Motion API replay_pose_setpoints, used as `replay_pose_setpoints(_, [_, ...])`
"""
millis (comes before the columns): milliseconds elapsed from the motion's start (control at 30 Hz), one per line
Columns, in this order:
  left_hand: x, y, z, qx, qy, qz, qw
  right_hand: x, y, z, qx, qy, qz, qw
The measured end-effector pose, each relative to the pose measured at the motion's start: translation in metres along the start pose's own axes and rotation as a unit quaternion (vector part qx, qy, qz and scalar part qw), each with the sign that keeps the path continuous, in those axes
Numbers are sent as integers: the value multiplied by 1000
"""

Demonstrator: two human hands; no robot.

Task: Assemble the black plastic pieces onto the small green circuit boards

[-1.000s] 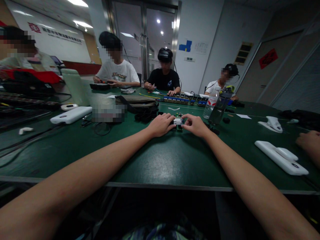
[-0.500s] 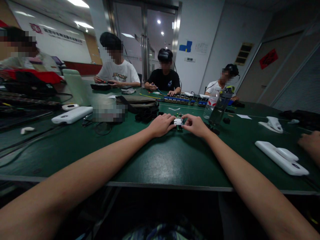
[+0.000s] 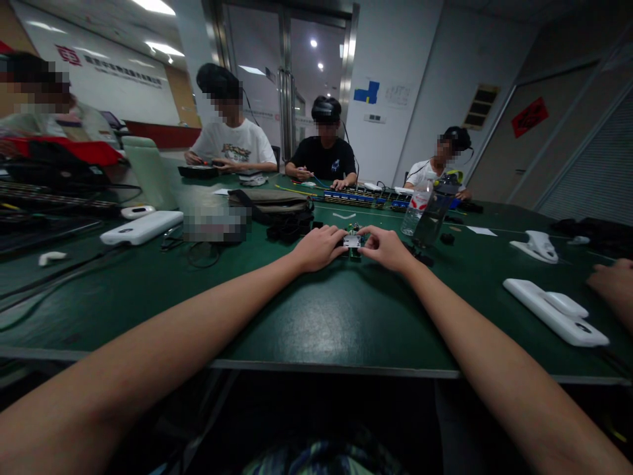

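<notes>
A small green circuit board with a light silver-white part [image 3: 352, 241] on it lies between my two hands, in the middle of the green table [image 3: 316, 330]. My left hand [image 3: 321, 247] grips its left side, fingers pressed together and thumb at the lower edge. On the right side, my right hand [image 3: 383, 247] pinches the edge of the same board with thumb and forefinger, the other fingers curled. Fingertips hide both ends of the board.
Beyond my hands are black parts [image 3: 289, 229], a bag [image 3: 271, 200], a water bottle [image 3: 419, 204] and blue racks [image 3: 356, 198]. White devices lie at left [image 3: 142, 228] and right [image 3: 554, 313]. Several people sit around the table; another person's hand [image 3: 613, 284] rests at the right edge.
The light part on the board looks greyer and its tilt seems slightly different. Both hands keep their place and grip.
</notes>
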State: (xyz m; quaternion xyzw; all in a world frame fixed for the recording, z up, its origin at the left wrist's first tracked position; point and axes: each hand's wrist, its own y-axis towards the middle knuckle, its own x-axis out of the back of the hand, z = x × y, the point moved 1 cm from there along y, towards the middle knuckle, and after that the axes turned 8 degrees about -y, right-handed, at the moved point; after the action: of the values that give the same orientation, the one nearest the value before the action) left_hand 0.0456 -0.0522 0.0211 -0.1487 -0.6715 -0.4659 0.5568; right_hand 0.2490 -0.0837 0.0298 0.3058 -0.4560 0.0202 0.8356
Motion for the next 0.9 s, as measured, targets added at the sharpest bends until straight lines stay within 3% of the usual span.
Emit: replay_pose_setpoints(900, [2,0,-3,29,9,47,998,-1,0,-2,4,-15,2,1000])
